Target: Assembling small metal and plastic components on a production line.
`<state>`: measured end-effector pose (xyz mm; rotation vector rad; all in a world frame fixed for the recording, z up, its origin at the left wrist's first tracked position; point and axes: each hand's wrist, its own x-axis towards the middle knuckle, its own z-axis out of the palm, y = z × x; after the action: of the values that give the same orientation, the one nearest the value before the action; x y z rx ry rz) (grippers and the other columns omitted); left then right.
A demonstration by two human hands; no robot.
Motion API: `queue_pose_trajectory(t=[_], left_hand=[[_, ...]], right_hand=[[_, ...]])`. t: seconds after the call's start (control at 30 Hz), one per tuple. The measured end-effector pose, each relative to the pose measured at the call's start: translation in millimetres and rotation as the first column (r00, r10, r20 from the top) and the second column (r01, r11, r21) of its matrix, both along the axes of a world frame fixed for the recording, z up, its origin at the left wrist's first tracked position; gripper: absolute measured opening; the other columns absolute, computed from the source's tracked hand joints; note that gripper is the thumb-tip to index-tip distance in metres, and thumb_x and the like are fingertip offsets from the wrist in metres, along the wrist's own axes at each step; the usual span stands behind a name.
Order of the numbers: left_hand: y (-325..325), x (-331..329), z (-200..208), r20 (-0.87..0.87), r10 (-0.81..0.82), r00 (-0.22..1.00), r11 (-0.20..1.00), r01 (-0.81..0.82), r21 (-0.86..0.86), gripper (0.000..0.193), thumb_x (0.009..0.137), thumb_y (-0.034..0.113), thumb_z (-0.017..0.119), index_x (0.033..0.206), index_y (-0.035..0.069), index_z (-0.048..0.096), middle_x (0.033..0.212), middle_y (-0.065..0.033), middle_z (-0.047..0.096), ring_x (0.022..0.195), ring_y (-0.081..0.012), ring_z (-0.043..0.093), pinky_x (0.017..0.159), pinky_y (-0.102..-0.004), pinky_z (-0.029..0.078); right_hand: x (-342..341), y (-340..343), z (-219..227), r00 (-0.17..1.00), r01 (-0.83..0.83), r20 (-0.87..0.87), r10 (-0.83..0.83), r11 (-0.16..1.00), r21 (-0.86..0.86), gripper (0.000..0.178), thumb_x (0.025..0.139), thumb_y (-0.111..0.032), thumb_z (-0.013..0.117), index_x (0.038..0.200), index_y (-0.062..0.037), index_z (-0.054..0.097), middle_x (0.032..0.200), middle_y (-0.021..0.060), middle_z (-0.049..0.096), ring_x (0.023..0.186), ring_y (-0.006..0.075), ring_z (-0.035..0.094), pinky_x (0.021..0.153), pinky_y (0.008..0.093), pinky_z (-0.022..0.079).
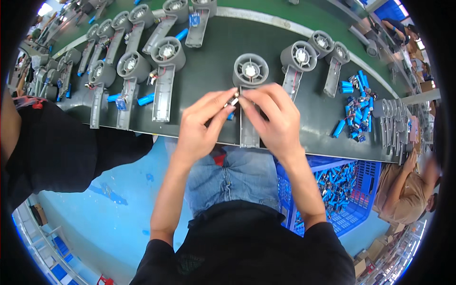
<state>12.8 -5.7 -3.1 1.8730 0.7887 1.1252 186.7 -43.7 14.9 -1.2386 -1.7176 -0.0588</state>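
Observation:
A grey plastic fan housing (250,71) with a white hub lies on the green table in front of me. Its open handle half (249,135) points toward my body, between my hands. My left hand (202,121) pinches a small electronic part (232,100), pale and metallic, just left of the handle's top. Close against it, my right hand (275,116) has thumb and fingers pinched together over the handle; what they grip is too small to make out. A bit of a blue cylinder (231,116) shows below the left fingertips.
More fan housings stand left (168,52) and right (300,56). At the right lies a pile of blue cylindrical cells with small boards (358,107). A blue crate (363,190) of similar parts sits below the table edge. People are close at left (52,147) and right (403,199).

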Motion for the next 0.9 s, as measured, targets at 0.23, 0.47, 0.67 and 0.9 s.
queue_pose_trajectory(t=[0.23,0.47,0.67,0.9], left_hand=[[-2.9,11.9,10.2,-0.014,0.013,1.0,0.994,-0.014,-0.11,0.031,0.097,0.0,0.055,0.128,0.001,0.062,0.1,-0.009,0.069,0.083,-0.0113,0.063,0.075,-0.0253,0.05],[95.2,69.0,44.3,-0.057,0.374,0.926,0.92,-0.362,0.151,0.022,0.097,0.011,0.053,0.112,-0.003,0.061,0.098,-0.026,0.068,0.094,-0.0451,0.065,0.08,-0.0505,0.05],[165.5,97.3,36.8,-0.285,0.514,0.809,0.856,-0.46,0.236,0.034,0.094,0.016,0.056,0.123,-0.001,0.062,0.11,-0.0278,0.068,0.107,-0.045,0.063,0.092,-0.0508,0.049],[137.4,84.6,18.2,-0.237,0.532,0.813,0.794,-0.382,0.472,0.038,0.09,0.002,0.057,0.127,-0.006,0.054,0.114,-0.0253,0.061,0.107,-0.0433,0.058,0.093,-0.0496,0.046]], right_hand=[[-12.3,-46.6,13.7,0.935,0.135,-0.137,-0.328,0.685,-0.716,0.029,0.091,-0.025,0.071,0.091,0.0031,0.068,0.051,0.0017,0.049,0.046,0.012,0.043,0.047,0.0331,0.036],[12.7,67.4,42.6,0.934,0.306,-0.019,-0.358,0.822,-0.481,0.041,0.093,-0.031,0.062,0.075,0.0058,0.062,0.07,0.0264,0.061,0.07,0.0452,0.061,0.065,0.0495,0.046],[20.2,149.0,27.3,0.912,0.39,0.133,-0.387,0.723,-0.571,0.035,0.096,-0.023,0.052,0.094,0.0059,0.072,0.095,0.0287,0.07,0.096,0.0456,0.068,0.085,0.0525,0.055],[79.1,128.2,70.5,0.859,0.51,0.323,-0.398,0.726,-0.462,0.046,0.096,-0.041,0.056,0.084,-0.0004,0.073,0.085,0.0228,0.072,0.087,0.0405,0.07,0.085,0.0487,0.055]])
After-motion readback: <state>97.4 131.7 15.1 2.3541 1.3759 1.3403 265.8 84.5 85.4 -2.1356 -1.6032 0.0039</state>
